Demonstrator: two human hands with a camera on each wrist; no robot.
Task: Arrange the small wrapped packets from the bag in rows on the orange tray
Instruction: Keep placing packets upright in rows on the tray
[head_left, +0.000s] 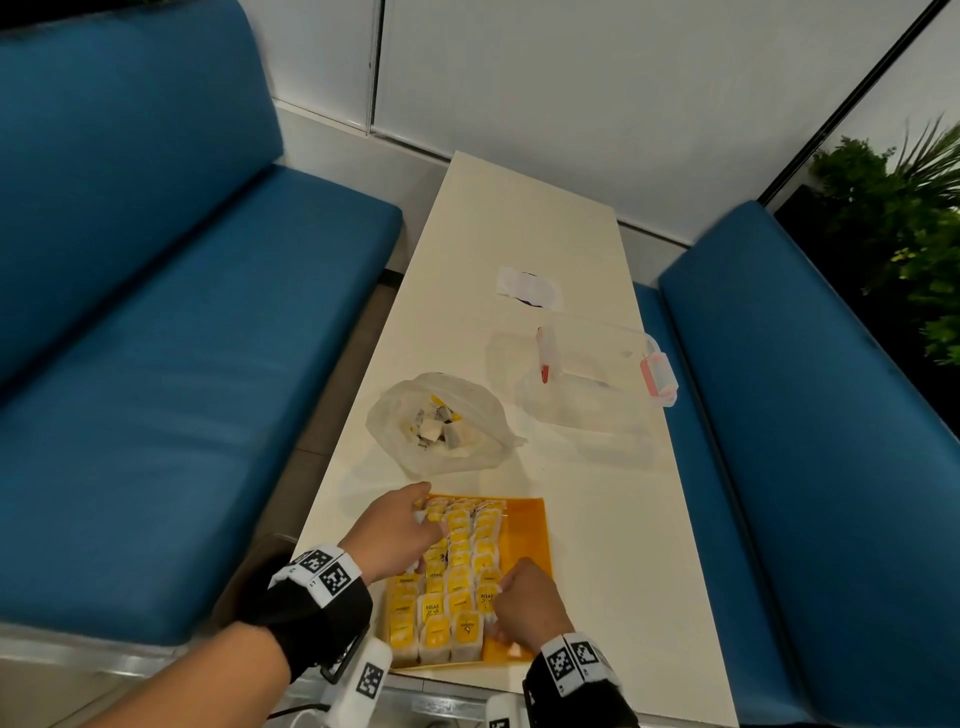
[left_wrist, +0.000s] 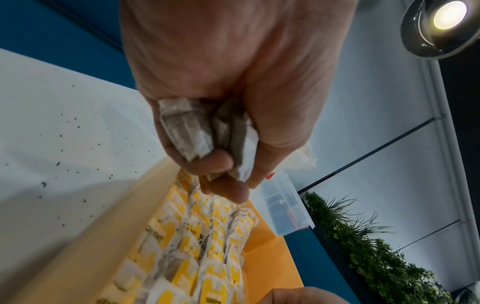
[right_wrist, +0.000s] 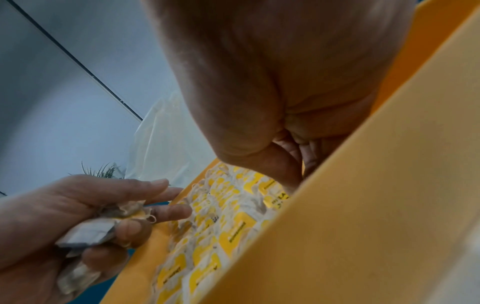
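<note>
An orange tray (head_left: 524, 530) lies at the table's near edge. Three columns of yellow-and-white packets (head_left: 460, 561) fill its left part, and a strip on the right is bare. My left hand (head_left: 400, 530) hovers over the left column with several grey-white packets (left_wrist: 187, 127) gripped in its palm under curled fingers; the index and middle fingers (right_wrist: 161, 185) point out. My right hand (head_left: 519, 603) sits in the tray by the near end of the right column, fingers curled into the palm (right_wrist: 285, 144); no packet shows in it. The clear plastic bag (head_left: 441, 421) with more packets lies beyond the tray.
A clear lidded box (head_left: 587, 374) with red clips stands right of the bag, a white paper scrap (head_left: 527, 288) farther back. Blue benches (head_left: 182, 364) flank the narrow cream table (head_left: 597, 519). A plant (head_left: 909, 234) stands at the far right.
</note>
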